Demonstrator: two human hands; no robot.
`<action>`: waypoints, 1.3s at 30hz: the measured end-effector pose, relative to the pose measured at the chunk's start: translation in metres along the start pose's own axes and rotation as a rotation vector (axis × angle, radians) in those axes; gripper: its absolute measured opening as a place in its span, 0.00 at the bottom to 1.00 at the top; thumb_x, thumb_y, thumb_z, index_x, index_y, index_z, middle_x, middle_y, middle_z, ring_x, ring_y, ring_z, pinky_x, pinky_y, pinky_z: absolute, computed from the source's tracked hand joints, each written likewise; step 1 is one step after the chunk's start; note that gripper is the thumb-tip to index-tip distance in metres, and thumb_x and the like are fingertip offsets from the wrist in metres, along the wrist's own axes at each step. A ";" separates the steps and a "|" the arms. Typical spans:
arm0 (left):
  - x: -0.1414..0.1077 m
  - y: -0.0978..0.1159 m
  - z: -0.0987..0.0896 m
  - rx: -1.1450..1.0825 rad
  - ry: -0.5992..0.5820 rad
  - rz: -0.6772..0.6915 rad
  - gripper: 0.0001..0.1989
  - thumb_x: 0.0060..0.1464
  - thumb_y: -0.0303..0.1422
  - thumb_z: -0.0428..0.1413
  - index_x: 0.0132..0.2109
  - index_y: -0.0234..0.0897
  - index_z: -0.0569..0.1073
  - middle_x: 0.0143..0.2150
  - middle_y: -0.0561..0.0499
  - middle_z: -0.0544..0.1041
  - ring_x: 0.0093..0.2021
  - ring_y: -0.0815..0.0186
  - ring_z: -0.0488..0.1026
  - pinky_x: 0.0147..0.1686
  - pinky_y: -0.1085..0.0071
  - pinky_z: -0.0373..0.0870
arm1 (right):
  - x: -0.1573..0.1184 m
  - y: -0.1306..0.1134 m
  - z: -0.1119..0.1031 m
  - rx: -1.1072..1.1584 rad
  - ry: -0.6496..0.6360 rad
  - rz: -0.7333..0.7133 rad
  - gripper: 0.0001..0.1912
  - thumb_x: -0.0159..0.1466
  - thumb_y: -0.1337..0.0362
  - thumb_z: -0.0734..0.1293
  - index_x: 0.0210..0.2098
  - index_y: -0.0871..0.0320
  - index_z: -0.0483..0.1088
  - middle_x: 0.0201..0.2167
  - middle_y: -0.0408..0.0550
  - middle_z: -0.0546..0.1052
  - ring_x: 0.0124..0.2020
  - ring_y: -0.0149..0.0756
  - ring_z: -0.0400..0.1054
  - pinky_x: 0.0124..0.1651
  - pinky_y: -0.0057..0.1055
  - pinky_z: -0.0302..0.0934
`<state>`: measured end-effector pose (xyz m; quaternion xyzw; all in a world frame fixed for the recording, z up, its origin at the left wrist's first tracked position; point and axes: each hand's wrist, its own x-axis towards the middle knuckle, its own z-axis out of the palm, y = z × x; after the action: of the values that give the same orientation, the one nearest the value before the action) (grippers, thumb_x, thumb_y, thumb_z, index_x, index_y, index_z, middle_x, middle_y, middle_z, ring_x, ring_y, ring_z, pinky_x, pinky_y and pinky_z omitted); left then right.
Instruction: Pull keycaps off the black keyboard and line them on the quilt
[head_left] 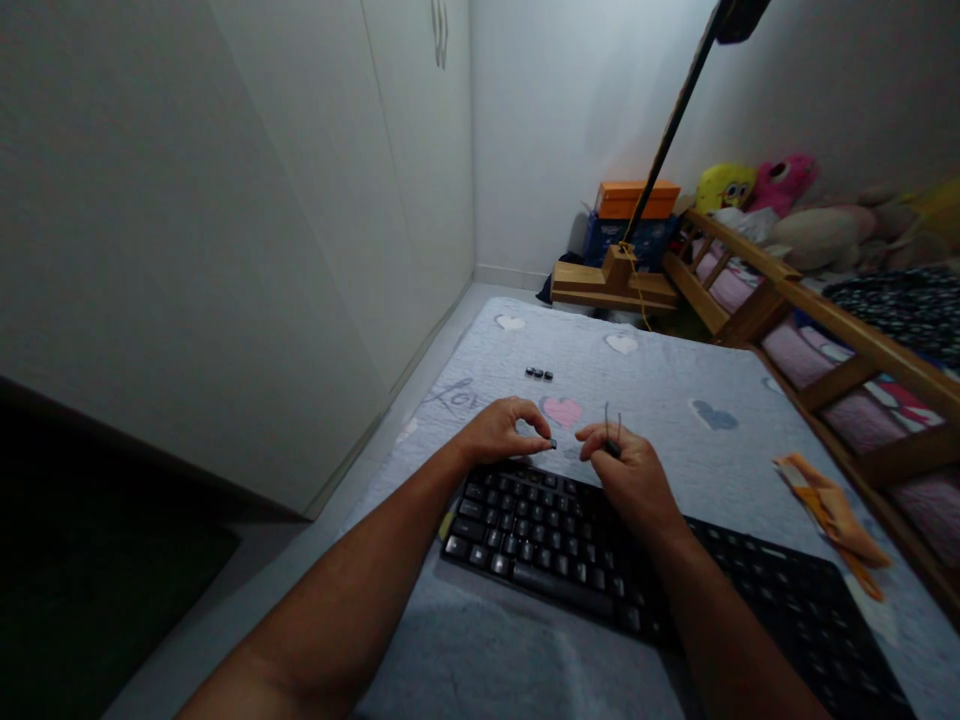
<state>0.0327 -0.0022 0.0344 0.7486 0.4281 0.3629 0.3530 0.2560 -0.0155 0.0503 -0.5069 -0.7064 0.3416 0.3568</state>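
A black keyboard (562, 578) lies on the heart-patterned cloth beneath my forearms. My left hand (510, 428) is over its far left edge, thumb and forefinger pinching a small dark keycap (553, 444). To the right, my right hand (626, 465) is closed around the dark handle of a wire keycap puller (613, 448), whose two thin prongs point up and away from me. Beyond my hands, three loose black keycaps (538, 374) sit in a short row on the cloth. My right forearm hides part of the keyboard.
An orange cloth (844, 505) lies to the right, with an orange-yellow item on it. A wooden bed rail (840, 330) borders the right side. White cabinet doors (322, 200) stand at left. A wooden stand (611, 282) with a dark pole rises behind.
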 end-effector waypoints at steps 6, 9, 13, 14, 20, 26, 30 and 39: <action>0.000 -0.004 0.002 -0.035 0.000 0.016 0.05 0.50 0.32 0.65 0.34 0.35 0.80 0.36 0.49 0.80 0.40 0.64 0.75 0.47 0.69 0.67 | 0.011 -0.006 0.006 -0.211 -0.123 -0.121 0.10 0.55 0.66 0.68 0.37 0.56 0.77 0.39 0.49 0.79 0.41 0.40 0.73 0.48 0.36 0.66; 0.000 -0.007 0.003 -0.049 0.009 0.036 0.06 0.51 0.33 0.65 0.35 0.34 0.80 0.36 0.48 0.80 0.40 0.64 0.75 0.47 0.69 0.67 | 0.015 -0.007 0.009 -0.236 -0.170 -0.132 0.05 0.58 0.67 0.69 0.34 0.55 0.77 0.36 0.47 0.79 0.39 0.38 0.73 0.47 0.35 0.66; 0.001 -0.009 0.004 -0.053 0.018 0.037 0.06 0.51 0.33 0.65 0.35 0.35 0.80 0.36 0.48 0.81 0.41 0.63 0.75 0.48 0.68 0.66 | 0.019 -0.008 0.011 -0.273 -0.168 -0.140 0.05 0.58 0.70 0.70 0.33 0.55 0.77 0.35 0.47 0.80 0.39 0.38 0.74 0.46 0.33 0.65; 0.001 -0.009 0.004 -0.050 0.016 0.037 0.06 0.51 0.33 0.65 0.35 0.35 0.80 0.37 0.48 0.81 0.41 0.63 0.75 0.49 0.67 0.66 | 0.020 -0.008 0.011 -0.283 -0.172 -0.147 0.05 0.58 0.70 0.70 0.33 0.56 0.77 0.35 0.47 0.80 0.39 0.38 0.74 0.46 0.33 0.65; 0.000 -0.012 0.002 0.000 0.120 0.022 0.07 0.52 0.33 0.63 0.39 0.36 0.80 0.42 0.47 0.79 0.45 0.61 0.75 0.51 0.65 0.67 | 0.039 -0.001 0.007 -0.346 -0.181 -0.155 0.04 0.56 0.69 0.71 0.32 0.56 0.77 0.35 0.46 0.81 0.38 0.37 0.74 0.44 0.31 0.64; -0.002 -0.035 -0.004 0.114 0.340 -0.089 0.07 0.52 0.31 0.59 0.38 0.35 0.78 0.40 0.47 0.77 0.40 0.64 0.73 0.42 0.68 0.70 | 0.090 0.015 0.000 -0.405 -0.136 0.021 0.03 0.58 0.70 0.71 0.32 0.57 0.78 0.33 0.45 0.82 0.35 0.34 0.75 0.41 0.27 0.62; -0.002 -0.046 -0.002 0.155 0.333 -0.202 0.08 0.52 0.33 0.58 0.37 0.35 0.78 0.31 0.51 0.75 0.31 0.67 0.69 0.36 0.70 0.68 | 0.116 0.024 0.008 -0.458 -0.105 0.072 0.04 0.58 0.71 0.71 0.33 0.58 0.79 0.32 0.46 0.82 0.35 0.33 0.74 0.38 0.26 0.60; -0.001 -0.047 -0.002 0.164 0.302 -0.240 0.08 0.53 0.33 0.57 0.37 0.34 0.79 0.29 0.51 0.75 0.29 0.68 0.68 0.32 0.72 0.65 | 0.143 0.037 0.028 -0.504 -0.033 0.095 0.06 0.60 0.70 0.70 0.36 0.57 0.80 0.34 0.46 0.82 0.34 0.32 0.73 0.37 0.26 0.59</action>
<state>0.0126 0.0155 -0.0047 0.6556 0.5902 0.3906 0.2635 0.2162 0.1279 0.0276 -0.6068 -0.7505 0.1791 0.1911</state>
